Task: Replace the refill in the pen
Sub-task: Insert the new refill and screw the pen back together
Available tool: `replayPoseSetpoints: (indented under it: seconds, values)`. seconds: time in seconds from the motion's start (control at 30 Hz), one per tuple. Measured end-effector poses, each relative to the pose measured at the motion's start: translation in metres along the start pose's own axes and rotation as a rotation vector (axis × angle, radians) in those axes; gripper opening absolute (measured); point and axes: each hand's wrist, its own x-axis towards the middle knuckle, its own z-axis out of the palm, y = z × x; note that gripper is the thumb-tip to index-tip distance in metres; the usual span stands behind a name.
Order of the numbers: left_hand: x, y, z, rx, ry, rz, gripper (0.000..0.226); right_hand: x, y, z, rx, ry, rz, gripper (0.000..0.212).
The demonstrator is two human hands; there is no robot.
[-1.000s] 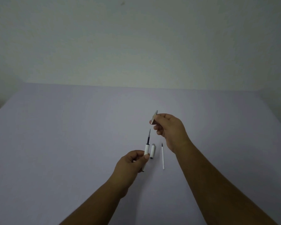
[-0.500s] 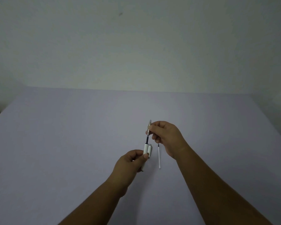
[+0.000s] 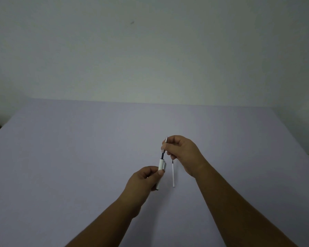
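My left hand [image 3: 143,180] grips a white pen barrel [image 3: 160,168], which points up and away from me. A dark refill [image 3: 162,155] sticks out of the barrel's top. My right hand [image 3: 182,154] pinches the silver metal tip piece [image 3: 165,144], which sits over the upper end of that refill with a gap between it and the barrel. A white pen cap [image 3: 164,165] lies on the table just behind the barrel, mostly hidden. A thin white loose refill [image 3: 173,174] with a dark end lies on the table between my hands.
A lavender table [image 3: 78,157] spreads wide around my hands. Its far edge meets a plain pale wall [image 3: 150,59]. A dark strip shows off the table's left edge.
My right hand has brought the silver tip piece down from above onto the refill sticking out of the barrel. My left hand has held the barrel nearly still.
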Motion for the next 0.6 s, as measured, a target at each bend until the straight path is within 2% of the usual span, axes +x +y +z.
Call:
replayPoseSetpoints:
  seconds: [0.2, 0.3, 0.4, 0.47, 0.6]
  values:
    - [-0.0002, 0.0035, -0.0008, -0.016, 0.007, 0.018, 0.019, -0.0032, -0.0019, -0.0020, 0.020, -0.128, 0.065, 0.010]
    - [0.0002, 0.0063, -0.0004, -0.034, 0.006, 0.022, 0.017, -0.0037, -0.0009, -0.0012, 0.001, -0.135, 0.070, 0.012]
    - [-0.0001, 0.0065, 0.0002, -0.032, 0.004, 0.028, 0.017, -0.0031, -0.0010, -0.0006, -0.031, -0.126, 0.084, 0.004]
    - [-0.0004, 0.0062, 0.0005, -0.024, 0.006, 0.030, 0.017, -0.0023, 0.0007, -0.0007, -0.069, -0.122, 0.096, 0.011]
    - [-0.0020, 0.0074, 0.0005, -0.012, 0.001, 0.030, 0.018, -0.0031, -0.0004, -0.0030, -0.010, -0.176, 0.110, 0.006]
